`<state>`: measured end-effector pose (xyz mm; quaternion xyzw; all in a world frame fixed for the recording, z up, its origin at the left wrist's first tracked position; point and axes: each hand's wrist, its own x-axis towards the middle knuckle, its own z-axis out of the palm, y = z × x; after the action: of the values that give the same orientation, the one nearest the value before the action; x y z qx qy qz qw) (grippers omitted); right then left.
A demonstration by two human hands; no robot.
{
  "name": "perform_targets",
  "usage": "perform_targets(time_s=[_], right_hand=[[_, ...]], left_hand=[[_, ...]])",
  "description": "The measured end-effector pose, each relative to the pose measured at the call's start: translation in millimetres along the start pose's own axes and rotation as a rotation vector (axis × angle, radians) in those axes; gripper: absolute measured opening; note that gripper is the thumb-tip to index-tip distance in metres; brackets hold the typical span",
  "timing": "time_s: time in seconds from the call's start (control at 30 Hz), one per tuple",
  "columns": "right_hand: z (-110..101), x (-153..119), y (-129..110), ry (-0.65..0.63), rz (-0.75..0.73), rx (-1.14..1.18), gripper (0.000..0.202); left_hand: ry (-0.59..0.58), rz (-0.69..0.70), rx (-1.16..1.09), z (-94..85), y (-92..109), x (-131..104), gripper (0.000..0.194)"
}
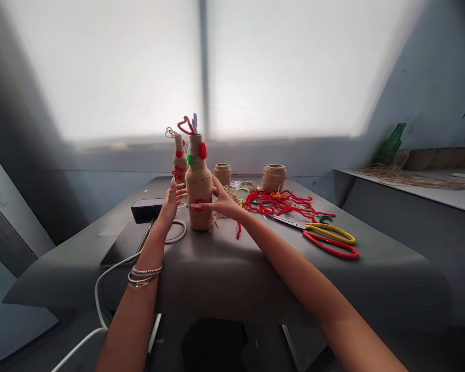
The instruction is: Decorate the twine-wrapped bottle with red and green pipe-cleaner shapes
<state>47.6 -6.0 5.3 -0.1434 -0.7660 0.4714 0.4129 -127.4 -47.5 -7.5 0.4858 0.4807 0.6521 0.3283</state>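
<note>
Right hand (227, 203) grips the twine-wrapped bottle (199, 182) — red heart (185, 124), lilac stem (195, 124) in its mouth — left hand (171, 202) beside it, fingers spread.

Pretty clearly a craft workspace: scissors (307, 227), fuzzy red strands (269, 202) and twine-wrapped jars (274, 179) are scattered across the table (232, 266).

Two large, bright white window panels (132, 67), dark vertical bar (204, 67) between. Blue-grey wall (445, 77), dark grey bench (225, 266), white-topped side table (459, 195) right.
</note>
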Motion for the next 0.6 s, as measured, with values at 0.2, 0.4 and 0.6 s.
perform_targets(time_s=[0.2, 0.4, 0.6], right_hand=[[0.1, 2.4, 6.6, 0.051, 0.002, 0.016, 0.11], [2.5, 2.8, 6.2, 0.078, -0.018, 0.065, 0.104], [-4.2, -0.3, -1.3, 0.058, 0.049, -0.017, 0.113]], left_hand=[[-0.02, -0.101, -0.025, 0.4, 1.9, -1.2, 0.076], [-0.046, -0.099, -0.031, 4.1, 3.4, -0.9, 0.071], [-0.119, -0.07, -0.099, 6.4, -3.6, 1.1, 0.077]])
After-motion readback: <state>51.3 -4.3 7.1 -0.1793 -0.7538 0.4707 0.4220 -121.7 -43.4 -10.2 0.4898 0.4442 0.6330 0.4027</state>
